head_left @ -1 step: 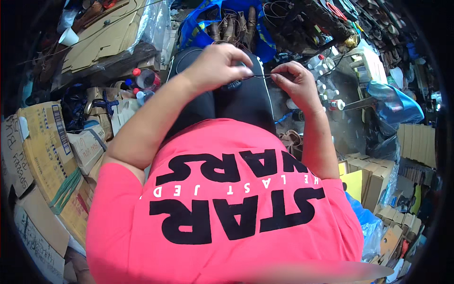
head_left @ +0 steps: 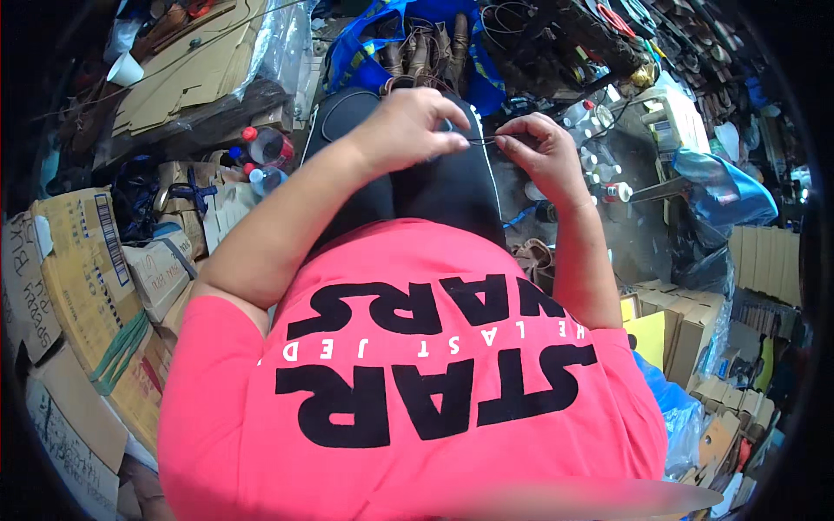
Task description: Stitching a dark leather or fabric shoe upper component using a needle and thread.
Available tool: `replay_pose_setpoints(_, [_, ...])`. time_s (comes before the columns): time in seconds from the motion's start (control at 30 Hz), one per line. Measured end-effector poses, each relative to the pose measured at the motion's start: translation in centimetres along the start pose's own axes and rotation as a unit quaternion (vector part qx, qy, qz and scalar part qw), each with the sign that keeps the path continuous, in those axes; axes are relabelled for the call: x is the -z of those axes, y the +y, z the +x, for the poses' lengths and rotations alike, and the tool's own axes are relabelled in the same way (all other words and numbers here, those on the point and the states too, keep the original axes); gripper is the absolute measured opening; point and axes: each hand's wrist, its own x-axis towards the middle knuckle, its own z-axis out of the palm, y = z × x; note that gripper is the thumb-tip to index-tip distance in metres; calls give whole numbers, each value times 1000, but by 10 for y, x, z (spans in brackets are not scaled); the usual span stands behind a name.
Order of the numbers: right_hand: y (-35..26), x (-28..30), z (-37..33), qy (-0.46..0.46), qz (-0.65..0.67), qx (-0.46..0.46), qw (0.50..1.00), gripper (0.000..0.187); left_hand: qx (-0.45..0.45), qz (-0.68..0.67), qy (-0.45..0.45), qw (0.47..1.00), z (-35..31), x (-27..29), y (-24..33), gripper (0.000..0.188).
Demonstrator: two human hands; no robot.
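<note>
My left hand is above my dark-trousered thighs, its thumb and forefinger curled close together at one end of a short stretch of thin dark cord. At the other end, my right hand pinches the cord between thumb and fingertips. The span between the hands is nearly level. A loop of thin dark cord curves over my left knee and passes behind the left hand. Beyond my knees, a blue bag stands open with several brown leather shoes or boots inside.
Several plastic bottles stand left of my legs, and more lie on the right. Cardboard boxes crowd the left side; flat cardboard and a white cup are farther back. A blue plastic bag is at right.
My left hand has come slightly toward me. My left knee has shifted a little to the left. The right hand keeps its place with the cord.
</note>
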Motion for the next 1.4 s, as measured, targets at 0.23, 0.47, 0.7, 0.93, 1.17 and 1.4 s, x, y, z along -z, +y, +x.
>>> replay_pose_setpoints(0.23, [19,7,-11,-5,-10,-15,1000,14,12,7,3,1000,7,-18,-13,13])
replay_pose_setpoints(0.47, [42,-17,-8,64,123,-53,989,43,127,-118,58,983,3,-11,-8,13])
replay_pose_setpoints(0.7, [25,-72,25,44,474,0,879,27,69,-38,99,992,-1,-8,-8,13])
replay_pose_setpoints(0.93, [45,-58,24,-25,721,-77,688,30,-80,197,36,976,-50,25,-22,19])
replay_pose_setpoints(1.17, [66,-32,-8,-75,262,-103,957,27,63,409,64,908,-102,157,-67,20])
replay_pose_setpoints(1.4, [49,-30,-6,-174,56,-101,978,26,209,415,30,885,-131,172,-80,25])
